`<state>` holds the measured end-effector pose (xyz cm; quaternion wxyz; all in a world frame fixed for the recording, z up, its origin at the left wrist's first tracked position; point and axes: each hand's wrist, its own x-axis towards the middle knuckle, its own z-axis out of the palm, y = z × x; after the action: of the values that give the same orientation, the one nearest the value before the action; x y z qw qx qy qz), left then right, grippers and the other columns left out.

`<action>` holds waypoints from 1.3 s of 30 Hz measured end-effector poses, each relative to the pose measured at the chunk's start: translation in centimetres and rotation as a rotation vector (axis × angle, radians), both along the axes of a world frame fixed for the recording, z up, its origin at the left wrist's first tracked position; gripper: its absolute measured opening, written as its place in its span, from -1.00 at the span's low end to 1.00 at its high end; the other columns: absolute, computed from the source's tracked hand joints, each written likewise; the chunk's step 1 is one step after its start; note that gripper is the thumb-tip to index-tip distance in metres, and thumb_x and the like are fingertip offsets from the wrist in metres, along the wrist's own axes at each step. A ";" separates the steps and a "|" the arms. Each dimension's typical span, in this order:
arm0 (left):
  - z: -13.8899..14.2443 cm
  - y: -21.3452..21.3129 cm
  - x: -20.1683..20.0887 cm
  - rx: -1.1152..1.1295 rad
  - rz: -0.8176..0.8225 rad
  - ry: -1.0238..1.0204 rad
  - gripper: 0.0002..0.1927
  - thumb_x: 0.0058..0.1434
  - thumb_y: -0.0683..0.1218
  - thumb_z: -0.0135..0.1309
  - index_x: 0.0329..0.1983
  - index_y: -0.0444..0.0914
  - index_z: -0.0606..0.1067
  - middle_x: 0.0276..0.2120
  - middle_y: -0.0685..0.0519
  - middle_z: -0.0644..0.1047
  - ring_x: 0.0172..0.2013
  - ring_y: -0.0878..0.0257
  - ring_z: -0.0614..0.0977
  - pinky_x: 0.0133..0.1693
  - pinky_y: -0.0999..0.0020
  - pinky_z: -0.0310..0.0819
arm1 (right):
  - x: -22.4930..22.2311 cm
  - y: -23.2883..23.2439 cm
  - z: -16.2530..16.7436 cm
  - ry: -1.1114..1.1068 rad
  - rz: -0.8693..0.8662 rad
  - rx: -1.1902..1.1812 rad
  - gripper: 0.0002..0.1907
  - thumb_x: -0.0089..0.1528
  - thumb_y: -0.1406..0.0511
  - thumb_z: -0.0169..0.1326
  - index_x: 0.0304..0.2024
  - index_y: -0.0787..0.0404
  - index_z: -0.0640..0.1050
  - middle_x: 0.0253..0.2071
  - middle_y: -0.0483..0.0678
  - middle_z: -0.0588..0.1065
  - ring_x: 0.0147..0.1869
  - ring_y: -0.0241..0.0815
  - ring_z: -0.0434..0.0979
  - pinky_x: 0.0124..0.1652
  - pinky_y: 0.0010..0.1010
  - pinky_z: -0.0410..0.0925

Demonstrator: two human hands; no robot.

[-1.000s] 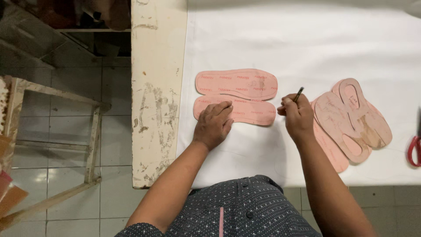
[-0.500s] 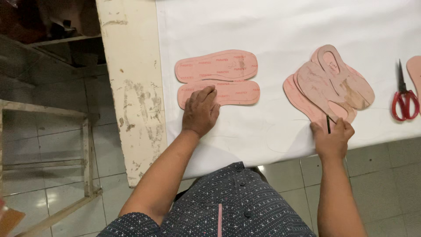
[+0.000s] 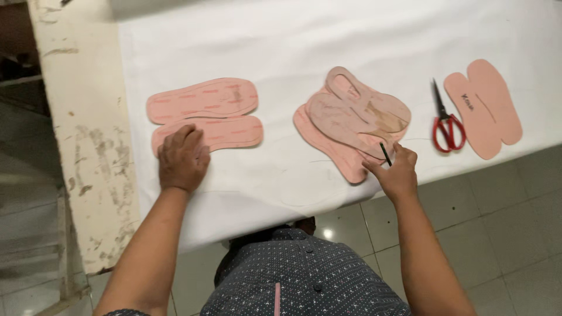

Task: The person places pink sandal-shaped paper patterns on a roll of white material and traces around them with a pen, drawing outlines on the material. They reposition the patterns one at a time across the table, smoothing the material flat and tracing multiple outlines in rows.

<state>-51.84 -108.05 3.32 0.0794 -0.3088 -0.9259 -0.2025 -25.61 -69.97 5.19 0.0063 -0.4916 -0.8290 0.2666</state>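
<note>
— White sheeting (image 3: 328, 41) is covering the surface, with a worn, paint-chipped edge (image 3: 82, 117) running down its left side and grey floor tiles (image 3: 515, 222) showing below. What is the left hand doing?

— The left hand (image 3: 182, 158) is lying flat, fingers spread open, pressing on the near end of the lower of two pink sole cut-outs (image 3: 205, 114) that are lying side by side. It is gripping nothing.

— And the right hand?

— The right hand (image 3: 397, 171) is pinching a thin dark pencil (image 3: 385, 154) between thumb and fingertips, the other fingers curled in. The pencil is pointing up toward a stack of pink sole patterns (image 3: 351, 120), its tip just at the stack's near edge.

— Anything else lying nearby?

— Red-handled scissors (image 3: 446, 120) are resting just right of the stack, and another pink pair of soles (image 3: 485, 105) is lying beyond them, near the surface's right end.
</note>
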 end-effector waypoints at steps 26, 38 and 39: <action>-1.7 3.6 2.2 -0.144 0.171 0.065 -0.69 0.34 0.05 0.07 0.09 -0.12 0.53 0.23 0.07 0.44 0.19 0.00 0.41 0.32 -0.05 0.22 | 4.2 2.3 -0.9 0.037 0.595 0.106 -0.14 -0.01 0.03 0.33 0.29 0.17 0.40 0.40 0.33 0.17 -0.05 0.14 0.63 -0.14 -0.15 0.52; -1.9 23.2 18.2 0.865 0.214 -1.528 -0.51 0.32 0.01 -0.08 0.28 -0.24 0.26 0.13 -0.13 0.53 0.07 0.08 0.61 0.04 0.16 0.54 | 6.2 9.1 0.7 0.172 0.724 -0.091 -0.24 0.10 -0.05 0.27 0.29 0.04 0.44 0.37 -0.01 0.36 0.18 0.01 0.56 0.07 -0.18 0.45; -1.8 24.6 19.0 0.978 0.257 -1.594 -0.50 0.33 0.01 -0.10 0.28 -0.26 0.23 0.15 -0.12 0.50 0.11 0.10 0.59 0.08 0.16 0.52 | 6.9 11.1 0.4 0.200 0.705 -0.129 -0.22 0.11 -0.09 0.28 0.29 0.04 0.44 0.38 -0.05 0.36 0.27 0.00 0.53 0.13 -0.19 0.42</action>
<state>-32.81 -83.41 1.48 -0.4348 0.0929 -0.5467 -0.7095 -18.73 -58.83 5.55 -0.0360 -0.1468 -0.9241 0.3510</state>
